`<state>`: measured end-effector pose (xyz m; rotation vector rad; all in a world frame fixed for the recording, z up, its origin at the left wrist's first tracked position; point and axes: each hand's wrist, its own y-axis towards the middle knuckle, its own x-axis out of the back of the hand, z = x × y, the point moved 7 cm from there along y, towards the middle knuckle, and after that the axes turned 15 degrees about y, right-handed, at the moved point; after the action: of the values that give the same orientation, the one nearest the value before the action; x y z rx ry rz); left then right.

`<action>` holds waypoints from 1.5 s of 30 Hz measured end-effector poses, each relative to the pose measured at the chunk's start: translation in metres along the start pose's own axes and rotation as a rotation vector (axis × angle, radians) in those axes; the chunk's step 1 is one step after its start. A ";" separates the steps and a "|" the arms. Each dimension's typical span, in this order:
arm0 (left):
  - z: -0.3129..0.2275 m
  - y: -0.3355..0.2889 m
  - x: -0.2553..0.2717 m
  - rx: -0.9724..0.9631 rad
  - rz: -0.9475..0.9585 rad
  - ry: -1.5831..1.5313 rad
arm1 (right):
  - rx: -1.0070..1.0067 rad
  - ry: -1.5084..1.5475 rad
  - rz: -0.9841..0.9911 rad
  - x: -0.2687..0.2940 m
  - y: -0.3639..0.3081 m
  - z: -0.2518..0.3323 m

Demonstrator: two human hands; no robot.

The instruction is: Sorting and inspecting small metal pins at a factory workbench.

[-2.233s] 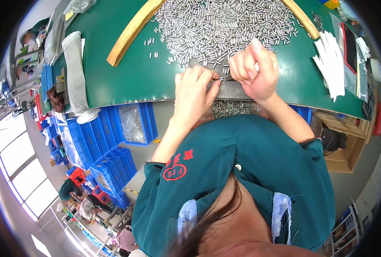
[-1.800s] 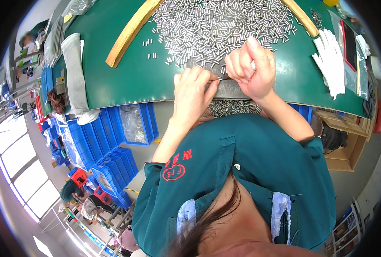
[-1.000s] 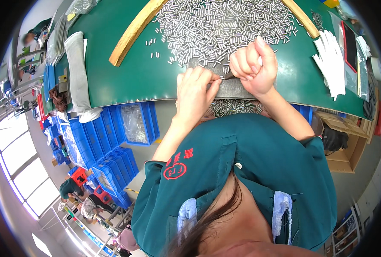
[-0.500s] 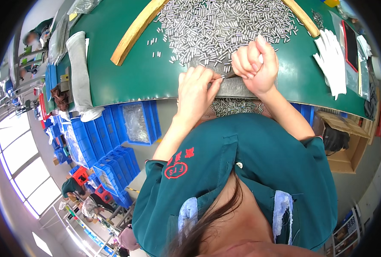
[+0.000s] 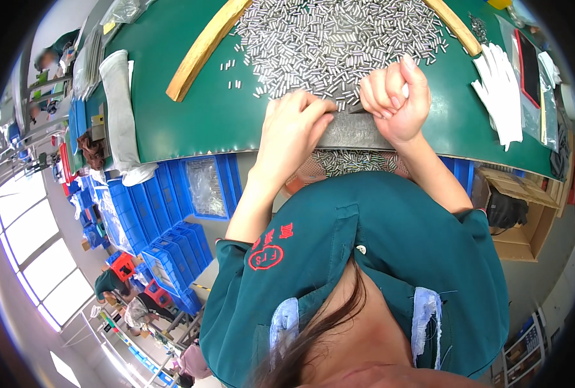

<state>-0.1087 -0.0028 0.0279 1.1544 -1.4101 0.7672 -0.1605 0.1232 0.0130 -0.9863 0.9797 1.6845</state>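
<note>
1. Green cloth point(image 5: 423, 220) is covering my chest, and just past it a pinkish tub point(image 5: 298, 178) is sitting below the table edge, holding short metal pins point(image 5: 352, 163), probably to catch whatever drops.
2. Grey, smooth-looking board point(image 5: 358, 134) is lying along that edge, likely sparing the tabletop.
3. My left hand point(image 5: 295, 126) is resting with its back up and fingers bent, thumb and forefinger close together; whether they are pinching a pin, I cannot tell.
4. My right hand point(image 5: 396, 103) is making a fist, thumb up, around a thin dark tool point(image 5: 357, 110) pointing leftward; such a full grip is presumably giving steadiness.
5. Just beyond my fingers, a broad pile point(image 5: 339, 48) of shiny, rod-shaped pins is spreading over the green table point(image 5: 171, 132), and a few strays point(image 5: 234, 84) are lying to its left.
6. Two rough wooden bars, left point(image 5: 206, 52) and right point(image 5: 454, 27), are flanking the pile, seemingly fencing it in.
7. Limp white gloves point(image 5: 500, 97) are lying off to the right, apart from the pile.
8. Farther left, blue plastic crates point(image 5: 177, 255) are standing on the floor.
</note>
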 end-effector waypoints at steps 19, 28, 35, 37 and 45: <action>-0.004 0.002 -0.017 0.021 -0.090 -0.052 | 0.048 -0.043 0.066 -0.001 -0.002 -0.002; -0.005 0.001 -0.017 0.013 -0.097 -0.071 | 0.111 -0.131 0.083 -0.009 -0.005 -0.004; -0.005 0.001 -0.010 0.011 -0.119 -0.003 | 0.119 -0.365 0.097 -0.021 -0.005 -0.008; -0.005 0.001 -0.013 0.012 -0.082 -0.022 | 0.060 -0.180 0.027 -0.006 0.002 0.000; -0.012 0.007 -0.010 -0.028 -0.038 0.004 | 0.029 -0.072 0.008 -0.002 0.002 0.003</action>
<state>-0.1120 0.0125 0.0212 1.1540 -1.3876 0.7206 -0.1629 0.1249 0.0163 -0.8981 0.9591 1.6960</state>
